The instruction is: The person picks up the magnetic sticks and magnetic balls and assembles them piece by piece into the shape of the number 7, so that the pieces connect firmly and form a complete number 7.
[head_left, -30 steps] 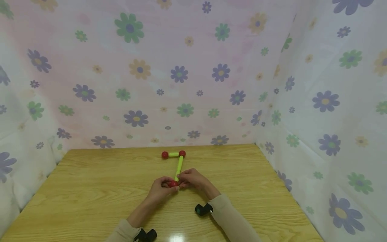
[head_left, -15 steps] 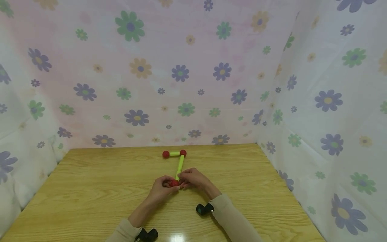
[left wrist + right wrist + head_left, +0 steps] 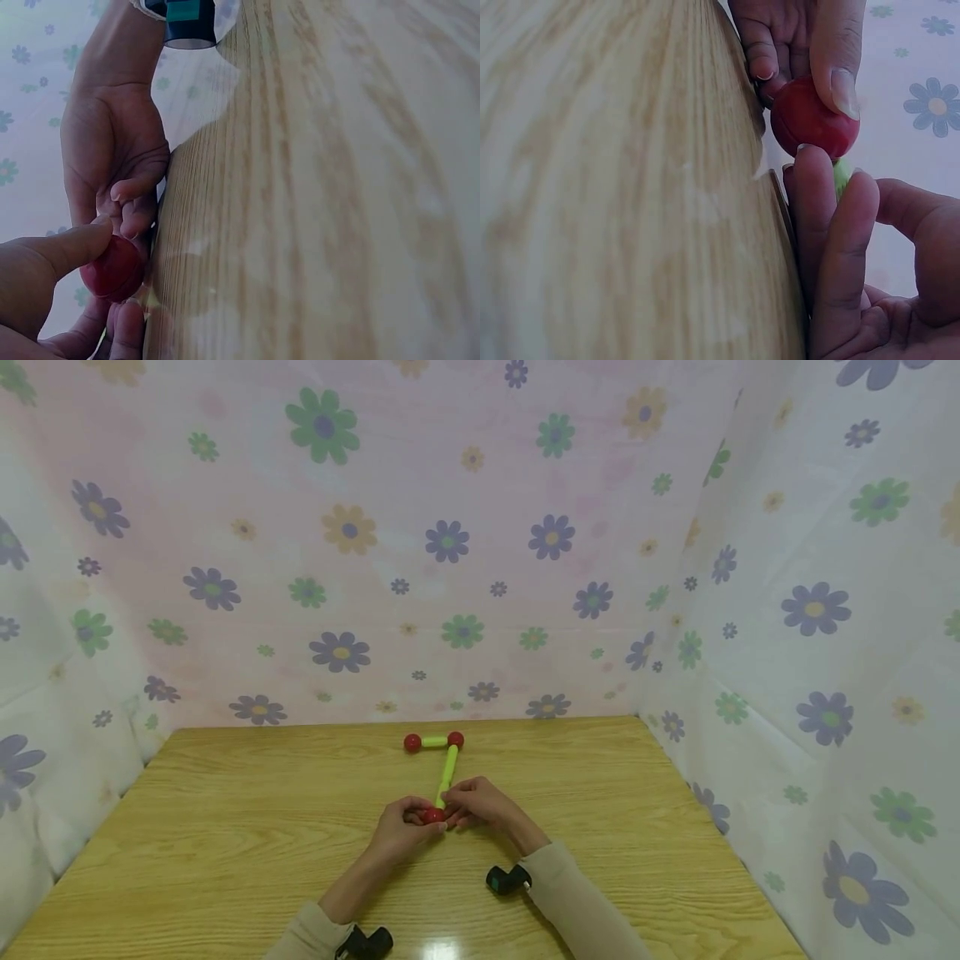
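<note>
My left hand [image 3: 401, 831] grips a red ball [image 3: 433, 816] at the near end of a ball-and-rod piece. Its thumb presses on the ball from above in the right wrist view, with fingers around the far side. My right hand [image 3: 487, 803] pinches the yellow-green rod [image 3: 447, 770] just beside that ball, and two of its fingertips reach the ball [image 3: 814, 120]. From there the rod runs away from me to a second red ball [image 3: 455, 740]. A shorter yellow-green rod [image 3: 434, 742] joins this one to a third red ball [image 3: 412, 743] on the left.
The wood-grain table [image 3: 225, 843] lies under both hands. Flower-print cloth [image 3: 390, 543] hangs behind it and along both sides. Black wrist cameras [image 3: 508, 880] are strapped at both sleeves.
The view shifts very slightly at first. Both hands keep their hold on the near ball and rod, with no clear movement of the piece on the table.
</note>
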`<state>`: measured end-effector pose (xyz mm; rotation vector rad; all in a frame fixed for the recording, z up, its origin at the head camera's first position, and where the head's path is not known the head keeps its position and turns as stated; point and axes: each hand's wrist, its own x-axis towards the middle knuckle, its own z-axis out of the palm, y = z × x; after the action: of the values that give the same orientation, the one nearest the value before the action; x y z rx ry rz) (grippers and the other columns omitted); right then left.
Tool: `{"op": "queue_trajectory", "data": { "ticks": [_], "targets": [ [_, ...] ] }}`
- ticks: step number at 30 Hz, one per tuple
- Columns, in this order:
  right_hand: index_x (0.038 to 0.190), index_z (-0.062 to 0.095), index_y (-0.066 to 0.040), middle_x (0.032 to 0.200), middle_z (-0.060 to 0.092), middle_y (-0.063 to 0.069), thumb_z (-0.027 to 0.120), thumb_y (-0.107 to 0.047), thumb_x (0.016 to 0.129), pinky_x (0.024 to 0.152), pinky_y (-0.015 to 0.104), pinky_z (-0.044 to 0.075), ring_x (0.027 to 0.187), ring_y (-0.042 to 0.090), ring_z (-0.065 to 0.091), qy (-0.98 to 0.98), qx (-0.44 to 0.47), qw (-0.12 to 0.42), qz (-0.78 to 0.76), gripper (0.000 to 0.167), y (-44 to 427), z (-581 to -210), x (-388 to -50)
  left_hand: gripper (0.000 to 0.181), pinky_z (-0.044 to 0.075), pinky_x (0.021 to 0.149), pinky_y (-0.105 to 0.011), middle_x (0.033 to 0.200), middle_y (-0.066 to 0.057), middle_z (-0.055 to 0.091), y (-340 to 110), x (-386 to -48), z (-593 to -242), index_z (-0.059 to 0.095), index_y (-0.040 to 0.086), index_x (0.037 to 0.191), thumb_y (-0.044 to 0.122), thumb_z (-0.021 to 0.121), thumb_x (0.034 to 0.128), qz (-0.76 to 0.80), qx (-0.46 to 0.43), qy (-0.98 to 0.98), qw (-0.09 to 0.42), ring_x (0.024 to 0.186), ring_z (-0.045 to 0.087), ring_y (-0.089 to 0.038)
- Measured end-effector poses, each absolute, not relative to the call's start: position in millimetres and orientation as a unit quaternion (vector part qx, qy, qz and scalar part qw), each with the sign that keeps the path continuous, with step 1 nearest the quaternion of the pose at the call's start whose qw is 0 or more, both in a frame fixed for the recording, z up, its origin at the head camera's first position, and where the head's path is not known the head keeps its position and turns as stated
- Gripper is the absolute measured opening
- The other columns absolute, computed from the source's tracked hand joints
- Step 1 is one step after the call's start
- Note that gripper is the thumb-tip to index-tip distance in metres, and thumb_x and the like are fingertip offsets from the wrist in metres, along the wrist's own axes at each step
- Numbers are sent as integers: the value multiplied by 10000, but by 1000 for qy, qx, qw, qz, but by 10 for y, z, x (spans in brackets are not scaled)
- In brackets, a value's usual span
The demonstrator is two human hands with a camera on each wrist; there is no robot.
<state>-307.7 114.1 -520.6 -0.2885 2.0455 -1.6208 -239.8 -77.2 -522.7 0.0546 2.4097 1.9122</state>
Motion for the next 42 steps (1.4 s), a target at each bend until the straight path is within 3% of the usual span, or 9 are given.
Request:
{"op": "queue_trajectory", "data": {
  "ticks": [12,29,42],
  "targets": [
    [1069,750,81,780,738,12,619,-208,1039,577,155,552,634,45,677,755,-104,252,-597,319,1141,-5205,-3075,334,482,684,-211,965,-145,675,-782,-2399,-5212,670,-67,1102,17,845,831,630,22,776,33,819,583,-167],
    [1139,727,95,844,764,50,586,-186,1053,617,174,577,690,81,718,743,-109,256,-608,326,1123,-5225,-2998,376,512,734,-205,1039,-155,681,-985,-2401,-5226,675,-79,1189,60,825,873,647,24,759,68,879,624,-168],
    [1164,686,91,812,705,75,556,-195,1071,597,226,591,661,110,709,764,-117,256,-580,326,1172,-5129,-2969,478,577,811,-248,1289,-243,644,-1187,-2465,-5296,567,-93,1384,89,721,970,712,16,695,98,991,665,-158]
  ]
}}
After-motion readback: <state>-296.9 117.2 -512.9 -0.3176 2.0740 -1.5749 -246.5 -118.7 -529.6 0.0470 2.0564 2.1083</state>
